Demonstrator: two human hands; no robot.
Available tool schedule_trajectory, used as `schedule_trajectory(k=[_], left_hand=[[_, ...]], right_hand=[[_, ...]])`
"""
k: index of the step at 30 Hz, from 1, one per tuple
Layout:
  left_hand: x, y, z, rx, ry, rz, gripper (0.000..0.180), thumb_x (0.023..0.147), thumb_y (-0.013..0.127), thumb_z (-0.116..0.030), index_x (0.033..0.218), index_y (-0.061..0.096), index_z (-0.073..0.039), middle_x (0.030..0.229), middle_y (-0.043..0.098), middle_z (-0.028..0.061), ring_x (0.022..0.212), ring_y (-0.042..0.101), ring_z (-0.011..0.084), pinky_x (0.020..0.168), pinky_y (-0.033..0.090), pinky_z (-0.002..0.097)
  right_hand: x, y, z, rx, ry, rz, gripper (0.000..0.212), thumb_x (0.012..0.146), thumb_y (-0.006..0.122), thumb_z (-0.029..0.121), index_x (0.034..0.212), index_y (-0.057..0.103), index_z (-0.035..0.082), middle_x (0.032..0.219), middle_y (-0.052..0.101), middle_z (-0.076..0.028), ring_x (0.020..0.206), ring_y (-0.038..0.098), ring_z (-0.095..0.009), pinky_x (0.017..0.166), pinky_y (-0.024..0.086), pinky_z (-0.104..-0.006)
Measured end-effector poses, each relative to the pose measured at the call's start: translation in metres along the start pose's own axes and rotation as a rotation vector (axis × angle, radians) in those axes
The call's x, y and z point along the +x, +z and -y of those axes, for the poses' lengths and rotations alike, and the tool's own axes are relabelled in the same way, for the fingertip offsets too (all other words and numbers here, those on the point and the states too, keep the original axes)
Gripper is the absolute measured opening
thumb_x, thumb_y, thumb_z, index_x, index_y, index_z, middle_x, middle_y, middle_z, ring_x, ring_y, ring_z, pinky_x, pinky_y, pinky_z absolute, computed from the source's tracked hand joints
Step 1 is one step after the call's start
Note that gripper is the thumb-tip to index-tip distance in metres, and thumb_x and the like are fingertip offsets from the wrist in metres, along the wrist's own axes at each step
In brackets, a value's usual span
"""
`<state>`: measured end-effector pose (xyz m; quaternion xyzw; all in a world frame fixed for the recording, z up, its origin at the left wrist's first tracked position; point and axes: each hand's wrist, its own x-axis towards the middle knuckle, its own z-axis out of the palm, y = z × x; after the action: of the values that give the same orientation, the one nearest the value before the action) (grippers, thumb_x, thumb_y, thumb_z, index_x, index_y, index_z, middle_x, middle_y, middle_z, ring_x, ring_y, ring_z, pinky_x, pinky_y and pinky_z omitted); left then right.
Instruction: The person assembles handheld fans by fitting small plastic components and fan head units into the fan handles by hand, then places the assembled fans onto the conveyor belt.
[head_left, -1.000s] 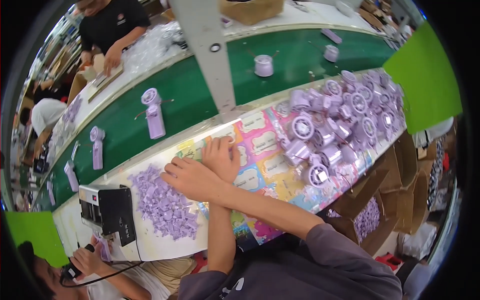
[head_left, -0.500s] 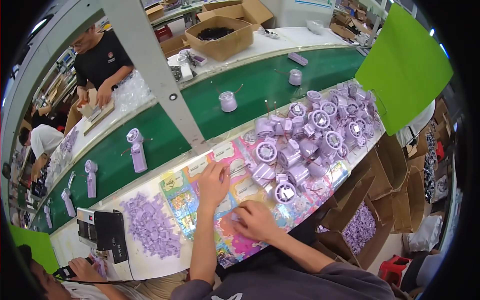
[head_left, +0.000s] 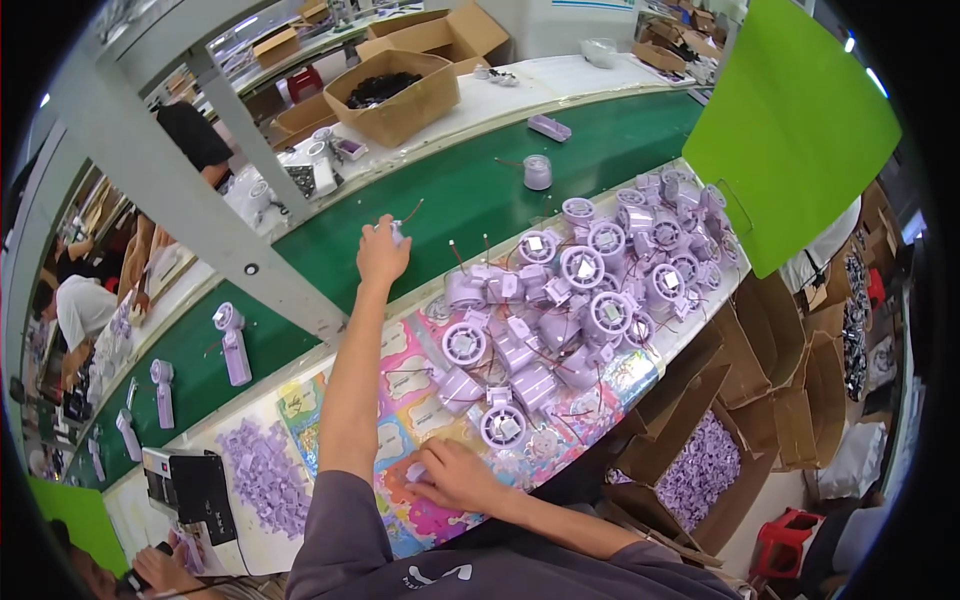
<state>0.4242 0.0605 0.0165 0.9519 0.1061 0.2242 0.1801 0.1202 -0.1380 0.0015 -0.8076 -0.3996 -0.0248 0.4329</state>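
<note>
Green belt [head_left: 470,190]: from lower left to upper right.
Left hand [head_left: 384,255]: bent round a purple cup [head_left: 398,234], upper middle.
Right hand [head_left: 458,476]: pinching a small purple bit [head_left: 415,473], lower middle.
Purple fans [head_left: 582,268]: heaped right of middle.

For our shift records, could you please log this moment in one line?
Left hand: touching lilac plastic wired housing at green belt | right hand: holding small lilac plastic piece over colourful printed sheet

3 o'clock: fans [head_left: 563,326], glossy plastic | 12 o'clock: belt [head_left: 465,200], smooth, faint sheen | 7 o'clock: sheet [head_left: 402,425], glossy; sleeve [head_left: 338,525], matt cloth | 10 o'clock: post [head_left: 200,195], smooth painted metal | 11 o'clock: carton [head_left: 412,112], matt cardboard
</note>
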Motion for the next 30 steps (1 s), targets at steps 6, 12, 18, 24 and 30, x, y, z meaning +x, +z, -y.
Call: schedule_trajectory(k=[6, 12, 18, 24, 30], left_hand=[[-0.047, -0.055, -0.021, -0.105, -0.021, 0.074, 0.056, 0.076, 0.075, -0.021, 0.129, 0.056, -0.014, 0.114, 0.056, 0.0167, 0.106, 0.062, 0.0385, 0.086, 0.053, 0.0487], [-0.176, -0.145, -0.032, -0.392, 0.161, -0.197, 0.058, 0.070, 0.079, -0.012, 0.123, 0.056, -0.004, 0.120, 0.061, 0.0146, 0.106, 0.061, 0.0347, 0.092, 0.048, 0.0429], [-0.276, -0.184, 0.023, -1.723, -0.437, -0.040, 0.049, 0.091, 0.062, -0.019, 0.135, 0.049, -0.002, 0.126, 0.060, 0.0190, 0.114, 0.061, 0.0279, 0.089, 0.055, 0.0421], [-0.355, -0.148, 0.046, -2.307, -0.672, -0.007, 0.055, 0.104, 0.038, -0.051, 0.142, 0.050, -0.012, 0.127, 0.060, 0.0252, 0.082, 0.060, 0.0271, 0.066, 0.047, 0.0378], [-0.368, -0.160, 0.028, -1.816, -0.784, 0.091, 0.049, 0.107, 0.038, -0.047, 0.130, 0.055, -0.008, 0.111, 0.064, 0.0090, 0.100, 0.063, 0.0204, 0.076, 0.052, 0.0373]], right_hand=[[-0.006, -0.001, -0.004, 0.078, -0.037, -0.006, 0.033, 0.081, 0.079, 0.027, 0.104, 0.064, 0.010, 0.091, 0.052, -0.007, 0.080, 0.058, -0.025, 0.069, 0.049, -0.0374], [-0.005, -0.003, -0.004, 0.091, -0.019, 0.044, 0.041, 0.080, 0.079, 0.018, 0.119, 0.066, 0.012, 0.094, 0.052, -0.008, 0.081, 0.059, -0.025, 0.070, 0.051, -0.0366], [0.001, 0.001, -0.008, 0.289, 0.076, -0.091, 0.032, 0.079, 0.079, 0.009, 0.109, 0.069, 0.004, 0.093, 0.054, -0.010, 0.079, 0.059, -0.024, 0.069, 0.050, -0.0340], [0.001, -0.011, 0.009, 0.482, 0.235, -0.272, 0.026, 0.082, 0.079, 0.009, 0.105, 0.070, -0.001, 0.092, 0.060, -0.009, 0.077, 0.061, -0.017, 0.069, 0.050, -0.0286], [0.020, -0.014, 0.040, 0.487, 0.124, -0.134, 0.025, 0.084, 0.079, 0.015, 0.102, 0.069, 0.000, 0.093, 0.061, -0.009, 0.080, 0.063, -0.018, 0.066, 0.052, -0.0284]])
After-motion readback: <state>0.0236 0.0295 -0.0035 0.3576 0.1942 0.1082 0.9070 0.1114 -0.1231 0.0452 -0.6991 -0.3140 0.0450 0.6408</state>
